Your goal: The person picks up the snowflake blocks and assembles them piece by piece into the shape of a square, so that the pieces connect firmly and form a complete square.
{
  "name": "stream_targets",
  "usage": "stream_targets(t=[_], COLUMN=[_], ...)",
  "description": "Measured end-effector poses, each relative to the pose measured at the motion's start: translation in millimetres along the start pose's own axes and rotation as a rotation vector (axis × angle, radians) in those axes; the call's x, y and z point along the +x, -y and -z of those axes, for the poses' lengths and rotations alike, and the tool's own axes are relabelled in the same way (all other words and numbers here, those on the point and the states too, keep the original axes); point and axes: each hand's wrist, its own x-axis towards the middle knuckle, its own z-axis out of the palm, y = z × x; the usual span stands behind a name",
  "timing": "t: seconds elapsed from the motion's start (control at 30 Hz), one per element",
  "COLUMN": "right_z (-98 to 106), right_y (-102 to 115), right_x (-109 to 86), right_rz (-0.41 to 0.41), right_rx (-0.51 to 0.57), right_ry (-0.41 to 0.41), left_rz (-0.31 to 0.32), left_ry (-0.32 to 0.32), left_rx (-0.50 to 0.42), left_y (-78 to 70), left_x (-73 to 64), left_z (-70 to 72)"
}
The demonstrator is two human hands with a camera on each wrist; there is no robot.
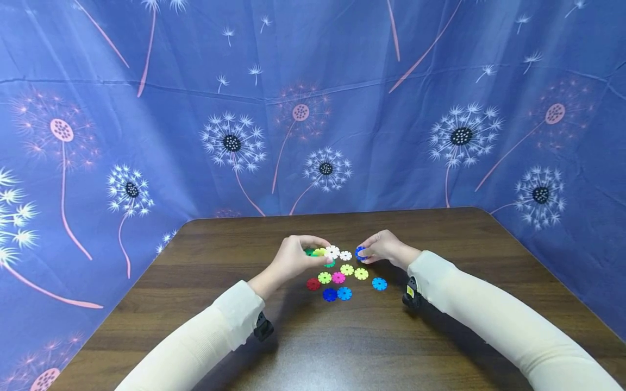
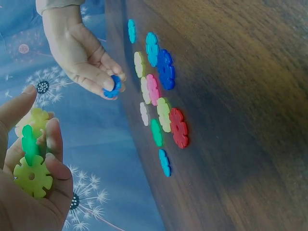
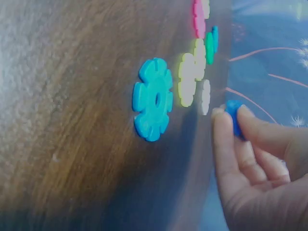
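Note:
My left hand (image 1: 287, 262) is raised over the table, gripping a joined chain of flower-shaped plastic discs. In the left wrist view a yellow disc (image 2: 32, 176), a green disc (image 2: 30, 144) set edge-on and a second yellow disc (image 2: 37, 118) make up this chain. A white disc (image 1: 332, 252) shows at the same hand's fingertips in the head view. Between thumb and fingers my right hand (image 1: 386, 247) pinches a blue disc (image 3: 233, 113), apart from the chain. Just between the hands lies another white disc (image 1: 345, 255).
Loose discs lie flat on the wooden table (image 1: 220, 326): pink (image 1: 338, 277), red (image 1: 313, 284), dark blue (image 1: 330, 295), light blue (image 1: 379, 284), green (image 1: 329, 264) and several yellow ones (image 1: 361, 273). Behind the table hangs a blue dandelion-print cloth (image 1: 381, 136).

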Motion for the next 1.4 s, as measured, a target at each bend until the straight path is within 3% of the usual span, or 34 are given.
stream_targets(t=[0.63, 1.0, 1.17, 1.4], right_z=[8, 2, -4, -10], right_y=[8, 20, 24, 24], right_x=[-24.7, -49.5, -56.6, -63.0], right_rz=[0.131, 0.261, 0.342, 0.368], right_rx=[0.169, 0.069, -0.001, -0.034], right_ry=[0.043, 0.056, 0.021, -0.016], left_rz=[-0.024, -0.025, -0.029, -0.035], left_ry=[-0.007, -0.014, -0.022, -0.025], left_rx=[0.020, 0.023, 0.034, 0.034], left_y=[-1.3, -3.1, -2.2, -2.1], left_x=[2.7, 3.4, 4.0, 4.5], left_z=[-7.4, -9.0, -9.4, -9.8])
